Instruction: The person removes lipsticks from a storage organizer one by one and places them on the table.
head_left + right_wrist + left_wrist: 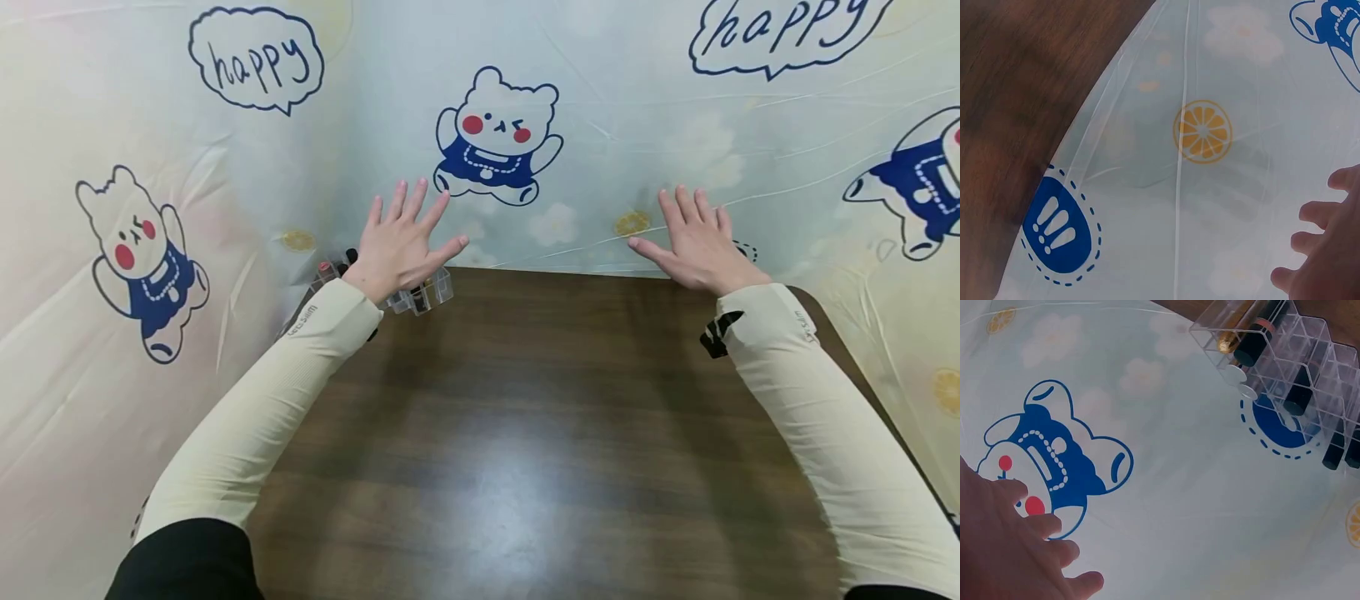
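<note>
My left hand (401, 248) is held up over the far left of the table, fingers straight and spread, nothing in it. Behind and below it stands a clear plastic organizer (435, 292), partly hidden by the hand and wrist. In the left wrist view that organizer (1329, 337) has open compartments holding several dark tubes (1300, 390) and a gold-coloured tube (1229, 341). On the far right, my right hand (701, 246) is raised with fingers extended and thumb out to the side, also holding nothing. The right wrist view shows its fingertips (1316, 214) in front of the printed curtain.
A brown wooden table (525, 433) spans the space between the forearms. A pale printed curtain (615, 100) with cartoon bears surrounds its back and sides. White sleeves cover both forearms, and a black strap (720, 333) shows at the right wrist.
</note>
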Motion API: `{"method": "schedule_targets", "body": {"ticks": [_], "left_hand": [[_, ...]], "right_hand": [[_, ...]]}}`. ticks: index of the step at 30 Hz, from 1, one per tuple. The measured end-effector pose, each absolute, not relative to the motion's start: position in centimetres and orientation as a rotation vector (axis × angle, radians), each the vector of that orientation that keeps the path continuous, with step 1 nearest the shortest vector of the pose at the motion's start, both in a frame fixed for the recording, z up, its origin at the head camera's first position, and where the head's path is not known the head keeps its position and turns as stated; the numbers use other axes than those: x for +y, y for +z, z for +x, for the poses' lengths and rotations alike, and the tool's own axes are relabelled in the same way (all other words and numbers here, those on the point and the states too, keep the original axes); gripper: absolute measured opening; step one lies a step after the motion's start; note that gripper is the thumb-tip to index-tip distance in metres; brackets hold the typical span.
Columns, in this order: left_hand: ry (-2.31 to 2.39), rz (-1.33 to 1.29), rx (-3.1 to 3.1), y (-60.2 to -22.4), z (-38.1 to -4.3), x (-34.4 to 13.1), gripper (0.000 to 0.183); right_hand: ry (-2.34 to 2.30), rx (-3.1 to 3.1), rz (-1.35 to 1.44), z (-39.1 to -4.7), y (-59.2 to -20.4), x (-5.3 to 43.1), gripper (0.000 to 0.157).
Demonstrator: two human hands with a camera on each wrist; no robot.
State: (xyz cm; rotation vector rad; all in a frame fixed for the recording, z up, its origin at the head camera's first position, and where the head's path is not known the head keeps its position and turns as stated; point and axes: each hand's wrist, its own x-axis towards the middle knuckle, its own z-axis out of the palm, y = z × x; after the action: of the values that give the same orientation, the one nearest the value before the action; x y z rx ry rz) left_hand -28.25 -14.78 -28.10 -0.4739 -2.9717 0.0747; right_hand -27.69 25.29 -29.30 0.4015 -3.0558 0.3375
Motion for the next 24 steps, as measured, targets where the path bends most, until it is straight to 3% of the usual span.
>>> {"method": "schedule_targets", "body": {"ticks": [24], "left_hand": [[0.009, -0.48, -2.941, -28.0, -28.9, -15.7, 0.076]], "right_hand": [[0.405, -2.949, 0.495, -29.4, -30.0, 21.5, 0.08]]}}
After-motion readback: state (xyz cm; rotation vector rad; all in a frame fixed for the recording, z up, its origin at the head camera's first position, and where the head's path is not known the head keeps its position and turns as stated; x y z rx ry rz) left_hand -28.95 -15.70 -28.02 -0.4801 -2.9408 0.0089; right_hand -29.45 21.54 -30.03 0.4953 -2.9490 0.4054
